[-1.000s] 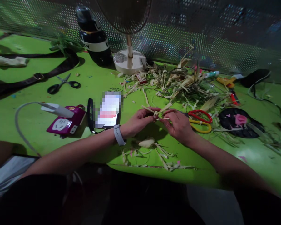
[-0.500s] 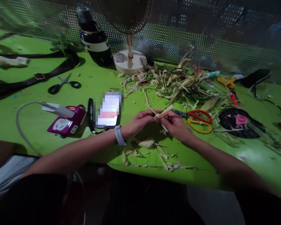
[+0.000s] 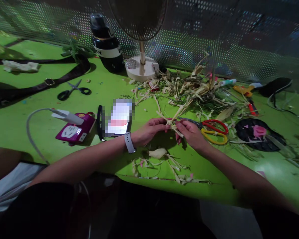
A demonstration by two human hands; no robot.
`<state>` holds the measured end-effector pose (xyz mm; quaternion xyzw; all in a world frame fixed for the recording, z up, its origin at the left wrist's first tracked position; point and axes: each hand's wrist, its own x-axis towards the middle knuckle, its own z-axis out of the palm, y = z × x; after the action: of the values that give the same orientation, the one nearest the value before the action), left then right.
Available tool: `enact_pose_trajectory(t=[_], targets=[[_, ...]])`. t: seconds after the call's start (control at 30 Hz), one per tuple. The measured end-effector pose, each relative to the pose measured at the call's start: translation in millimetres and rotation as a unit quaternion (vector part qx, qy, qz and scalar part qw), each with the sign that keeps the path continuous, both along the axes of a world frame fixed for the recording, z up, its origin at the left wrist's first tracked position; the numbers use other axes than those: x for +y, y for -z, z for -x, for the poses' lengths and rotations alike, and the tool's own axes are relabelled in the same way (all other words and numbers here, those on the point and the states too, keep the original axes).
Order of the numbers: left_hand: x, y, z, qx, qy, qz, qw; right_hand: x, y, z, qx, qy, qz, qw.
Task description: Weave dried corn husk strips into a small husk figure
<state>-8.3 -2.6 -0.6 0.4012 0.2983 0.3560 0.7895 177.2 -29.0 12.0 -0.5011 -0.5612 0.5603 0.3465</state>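
Between my two hands is a knotted piece of pale dried corn husk (image 3: 169,123), its strips sticking out in several directions. My left hand (image 3: 153,130), with a grey watch band on the wrist, pinches it from the left. From the right, my right hand (image 3: 191,134) pinches another strip between thumb and fingers. Just behind my right hand lie scissors with one red and one yellow handle (image 3: 215,131). On the green table (image 3: 144,114) below my hands are loose husk scraps (image 3: 158,153). The fingertips partly hide the knot.
A heap of dried husks (image 3: 189,83) lies at the back. Left of my hands are a phone (image 3: 119,118), a purple power socket (image 3: 76,129) with a cable, and black scissors (image 3: 74,89). Behind stand a bottle (image 3: 108,49) and a fan (image 3: 142,66). A black tray (image 3: 249,136) lies right.
My fingers have shifted on the husk piece, so its knot and crossing strips show more openly. The whole view has moved slightly, with the table's things a little further right.
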Motion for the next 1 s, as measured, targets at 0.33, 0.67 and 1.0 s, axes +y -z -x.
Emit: enact_pose_trajectory(t=[0.33,0.67,1.0], targets=[[-2,-2.1,0,0.045,0.026,-0.053,0.997,-5,-1.8,7,0.043,-0.022,0.034,0.998],[-4,-7.4,-1,0.036,0.050,-0.064,0.996,-6,2.9,9,0.049,-0.008,0.050,0.997],[4,-11.2,4,0.006,0.075,0.042,0.996,2,-1.3,-10,-0.311,-0.102,-0.312,0.892]])
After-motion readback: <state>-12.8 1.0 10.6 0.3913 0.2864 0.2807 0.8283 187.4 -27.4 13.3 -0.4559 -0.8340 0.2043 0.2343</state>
